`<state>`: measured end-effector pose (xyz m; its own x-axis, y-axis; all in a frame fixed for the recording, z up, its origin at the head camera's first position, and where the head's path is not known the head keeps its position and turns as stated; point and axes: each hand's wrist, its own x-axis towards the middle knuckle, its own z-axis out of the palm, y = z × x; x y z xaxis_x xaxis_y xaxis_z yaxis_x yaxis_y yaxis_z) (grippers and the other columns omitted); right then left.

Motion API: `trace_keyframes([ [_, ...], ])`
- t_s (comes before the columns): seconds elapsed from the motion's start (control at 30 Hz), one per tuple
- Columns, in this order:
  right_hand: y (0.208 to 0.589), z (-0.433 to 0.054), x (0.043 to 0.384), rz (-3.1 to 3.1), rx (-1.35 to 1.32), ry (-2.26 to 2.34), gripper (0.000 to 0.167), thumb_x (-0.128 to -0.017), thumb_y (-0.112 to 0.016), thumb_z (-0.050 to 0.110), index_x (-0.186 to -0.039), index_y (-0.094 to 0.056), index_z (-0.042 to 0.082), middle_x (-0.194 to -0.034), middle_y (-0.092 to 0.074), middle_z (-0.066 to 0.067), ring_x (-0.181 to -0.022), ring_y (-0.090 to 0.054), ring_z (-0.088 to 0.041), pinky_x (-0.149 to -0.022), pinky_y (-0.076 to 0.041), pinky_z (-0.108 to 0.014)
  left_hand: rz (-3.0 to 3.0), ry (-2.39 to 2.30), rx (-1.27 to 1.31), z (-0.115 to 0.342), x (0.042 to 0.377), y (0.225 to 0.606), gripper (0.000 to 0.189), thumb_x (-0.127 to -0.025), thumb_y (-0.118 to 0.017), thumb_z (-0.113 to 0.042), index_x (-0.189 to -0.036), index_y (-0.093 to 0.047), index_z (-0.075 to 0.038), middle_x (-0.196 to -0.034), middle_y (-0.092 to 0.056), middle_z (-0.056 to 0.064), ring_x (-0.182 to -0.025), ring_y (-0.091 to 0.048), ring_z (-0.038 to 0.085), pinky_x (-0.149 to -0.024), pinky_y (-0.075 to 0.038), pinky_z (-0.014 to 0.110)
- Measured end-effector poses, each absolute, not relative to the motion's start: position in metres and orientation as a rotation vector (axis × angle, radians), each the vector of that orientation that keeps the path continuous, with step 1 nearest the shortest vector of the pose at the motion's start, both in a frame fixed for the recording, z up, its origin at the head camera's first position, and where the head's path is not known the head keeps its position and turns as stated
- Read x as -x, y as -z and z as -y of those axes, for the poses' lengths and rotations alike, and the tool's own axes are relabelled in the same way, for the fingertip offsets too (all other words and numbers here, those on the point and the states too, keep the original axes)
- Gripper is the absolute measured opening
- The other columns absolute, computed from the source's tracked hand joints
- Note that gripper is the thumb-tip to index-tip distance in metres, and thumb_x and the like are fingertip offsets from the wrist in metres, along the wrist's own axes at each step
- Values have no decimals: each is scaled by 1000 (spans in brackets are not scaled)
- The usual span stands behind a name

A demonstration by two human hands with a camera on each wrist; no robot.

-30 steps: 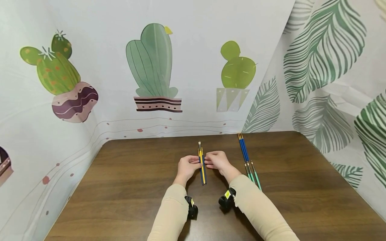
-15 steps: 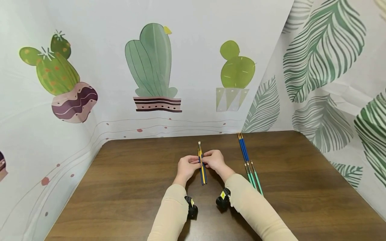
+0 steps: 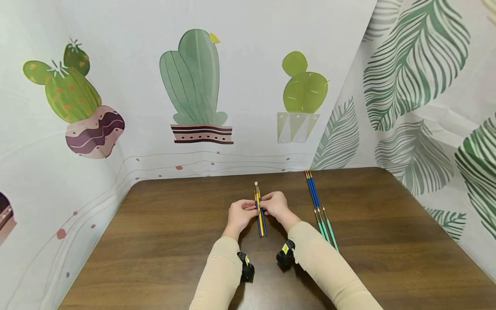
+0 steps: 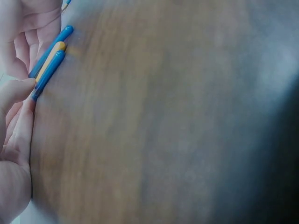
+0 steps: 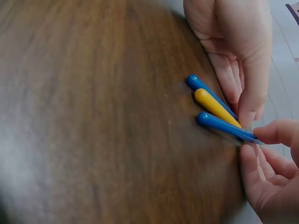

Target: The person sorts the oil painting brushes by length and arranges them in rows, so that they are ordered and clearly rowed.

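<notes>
Between the two hands, near the middle of the table, a yellow paintbrush [image 5: 215, 106] lies flanked by two blue paintbrushes. Its pale bristles point away from the person. The left hand [image 3: 239, 215] pinches around the yellow brush and the left blue paintbrush [image 5: 204, 88], thumb on top and fingers along the outer side. On the other side, the right hand [image 3: 277, 204] holds the right blue paintbrush [image 5: 222, 123] between thumb and fingers. The handle ends fan slightly apart in the right wrist view. Fingers hide the middle of the bundle.
Blue paintbrushes [image 3: 313, 189] lie side by side toward the table's back right. Just in front of them are green paintbrushes [image 3: 328, 228], partly overlapped by the right sleeve [image 3: 321, 256]. A wall cloth printed with cacti hangs behind the brown table [image 3: 162, 241].
The right hand has moved left onto the bundle and taken hold of the right blue paintbrush. That brush's handle end has shifted slightly right. The left hand has stayed in place.
</notes>
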<state>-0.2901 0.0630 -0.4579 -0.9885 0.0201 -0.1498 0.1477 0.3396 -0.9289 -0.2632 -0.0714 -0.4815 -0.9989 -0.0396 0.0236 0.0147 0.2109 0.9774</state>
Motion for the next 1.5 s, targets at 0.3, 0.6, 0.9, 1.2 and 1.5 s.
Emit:
trace_keyframes([
  [0.3,459,-70,291,-2357,-206,1823,22,-81,-64,4,-99,-66,-7,-71,-66,-7,-55,-61,-9,-49,-55,-23,2431,1940,-36,70,264,482,31,-75,-75,0,-105,-67,4,-105,-70,20,-98,-69,28,-82,-57,31],
  [0.6,462,-81,291,-2302,-247,1843,27,-81,-61,4,-105,-65,-7,-73,-61,-6,-54,-59,-9,-49,-54,-22,2433,1945,-41,70,263,484,32,-75,-74,1,-106,-67,5,-105,-69,20,-99,-68,28,-82,-57,31],
  [0.9,459,-93,290,-2269,-251,1852,27,-84,-58,8,-107,-62,-7,-80,-60,-6,-60,-58,-11,-51,-55,-24,2422,1937,-51,71,262,483,32,-74,-74,0,-105,-67,4,-105,-70,20,-99,-68,28,-82,-56,30],
  [1.2,457,-112,291,-2236,-208,1866,31,-89,-52,8,-115,-57,-8,-87,-69,-15,-61,-64,-11,-53,-56,-25,2435,1923,-55,71,262,482,31,-75,-74,1,-105,-67,4,-105,-70,20,-99,-68,27,-82,-56,30],
  [1.5,454,-127,292,-2219,-234,1876,36,-85,-53,6,-118,-54,-8,-81,-68,-9,-60,-64,-10,-52,-54,-24,2425,1936,-57,71,263,483,32,-74,-74,2,-105,-67,4,-105,-70,20,-99,-68,27,-83,-56,30],
])
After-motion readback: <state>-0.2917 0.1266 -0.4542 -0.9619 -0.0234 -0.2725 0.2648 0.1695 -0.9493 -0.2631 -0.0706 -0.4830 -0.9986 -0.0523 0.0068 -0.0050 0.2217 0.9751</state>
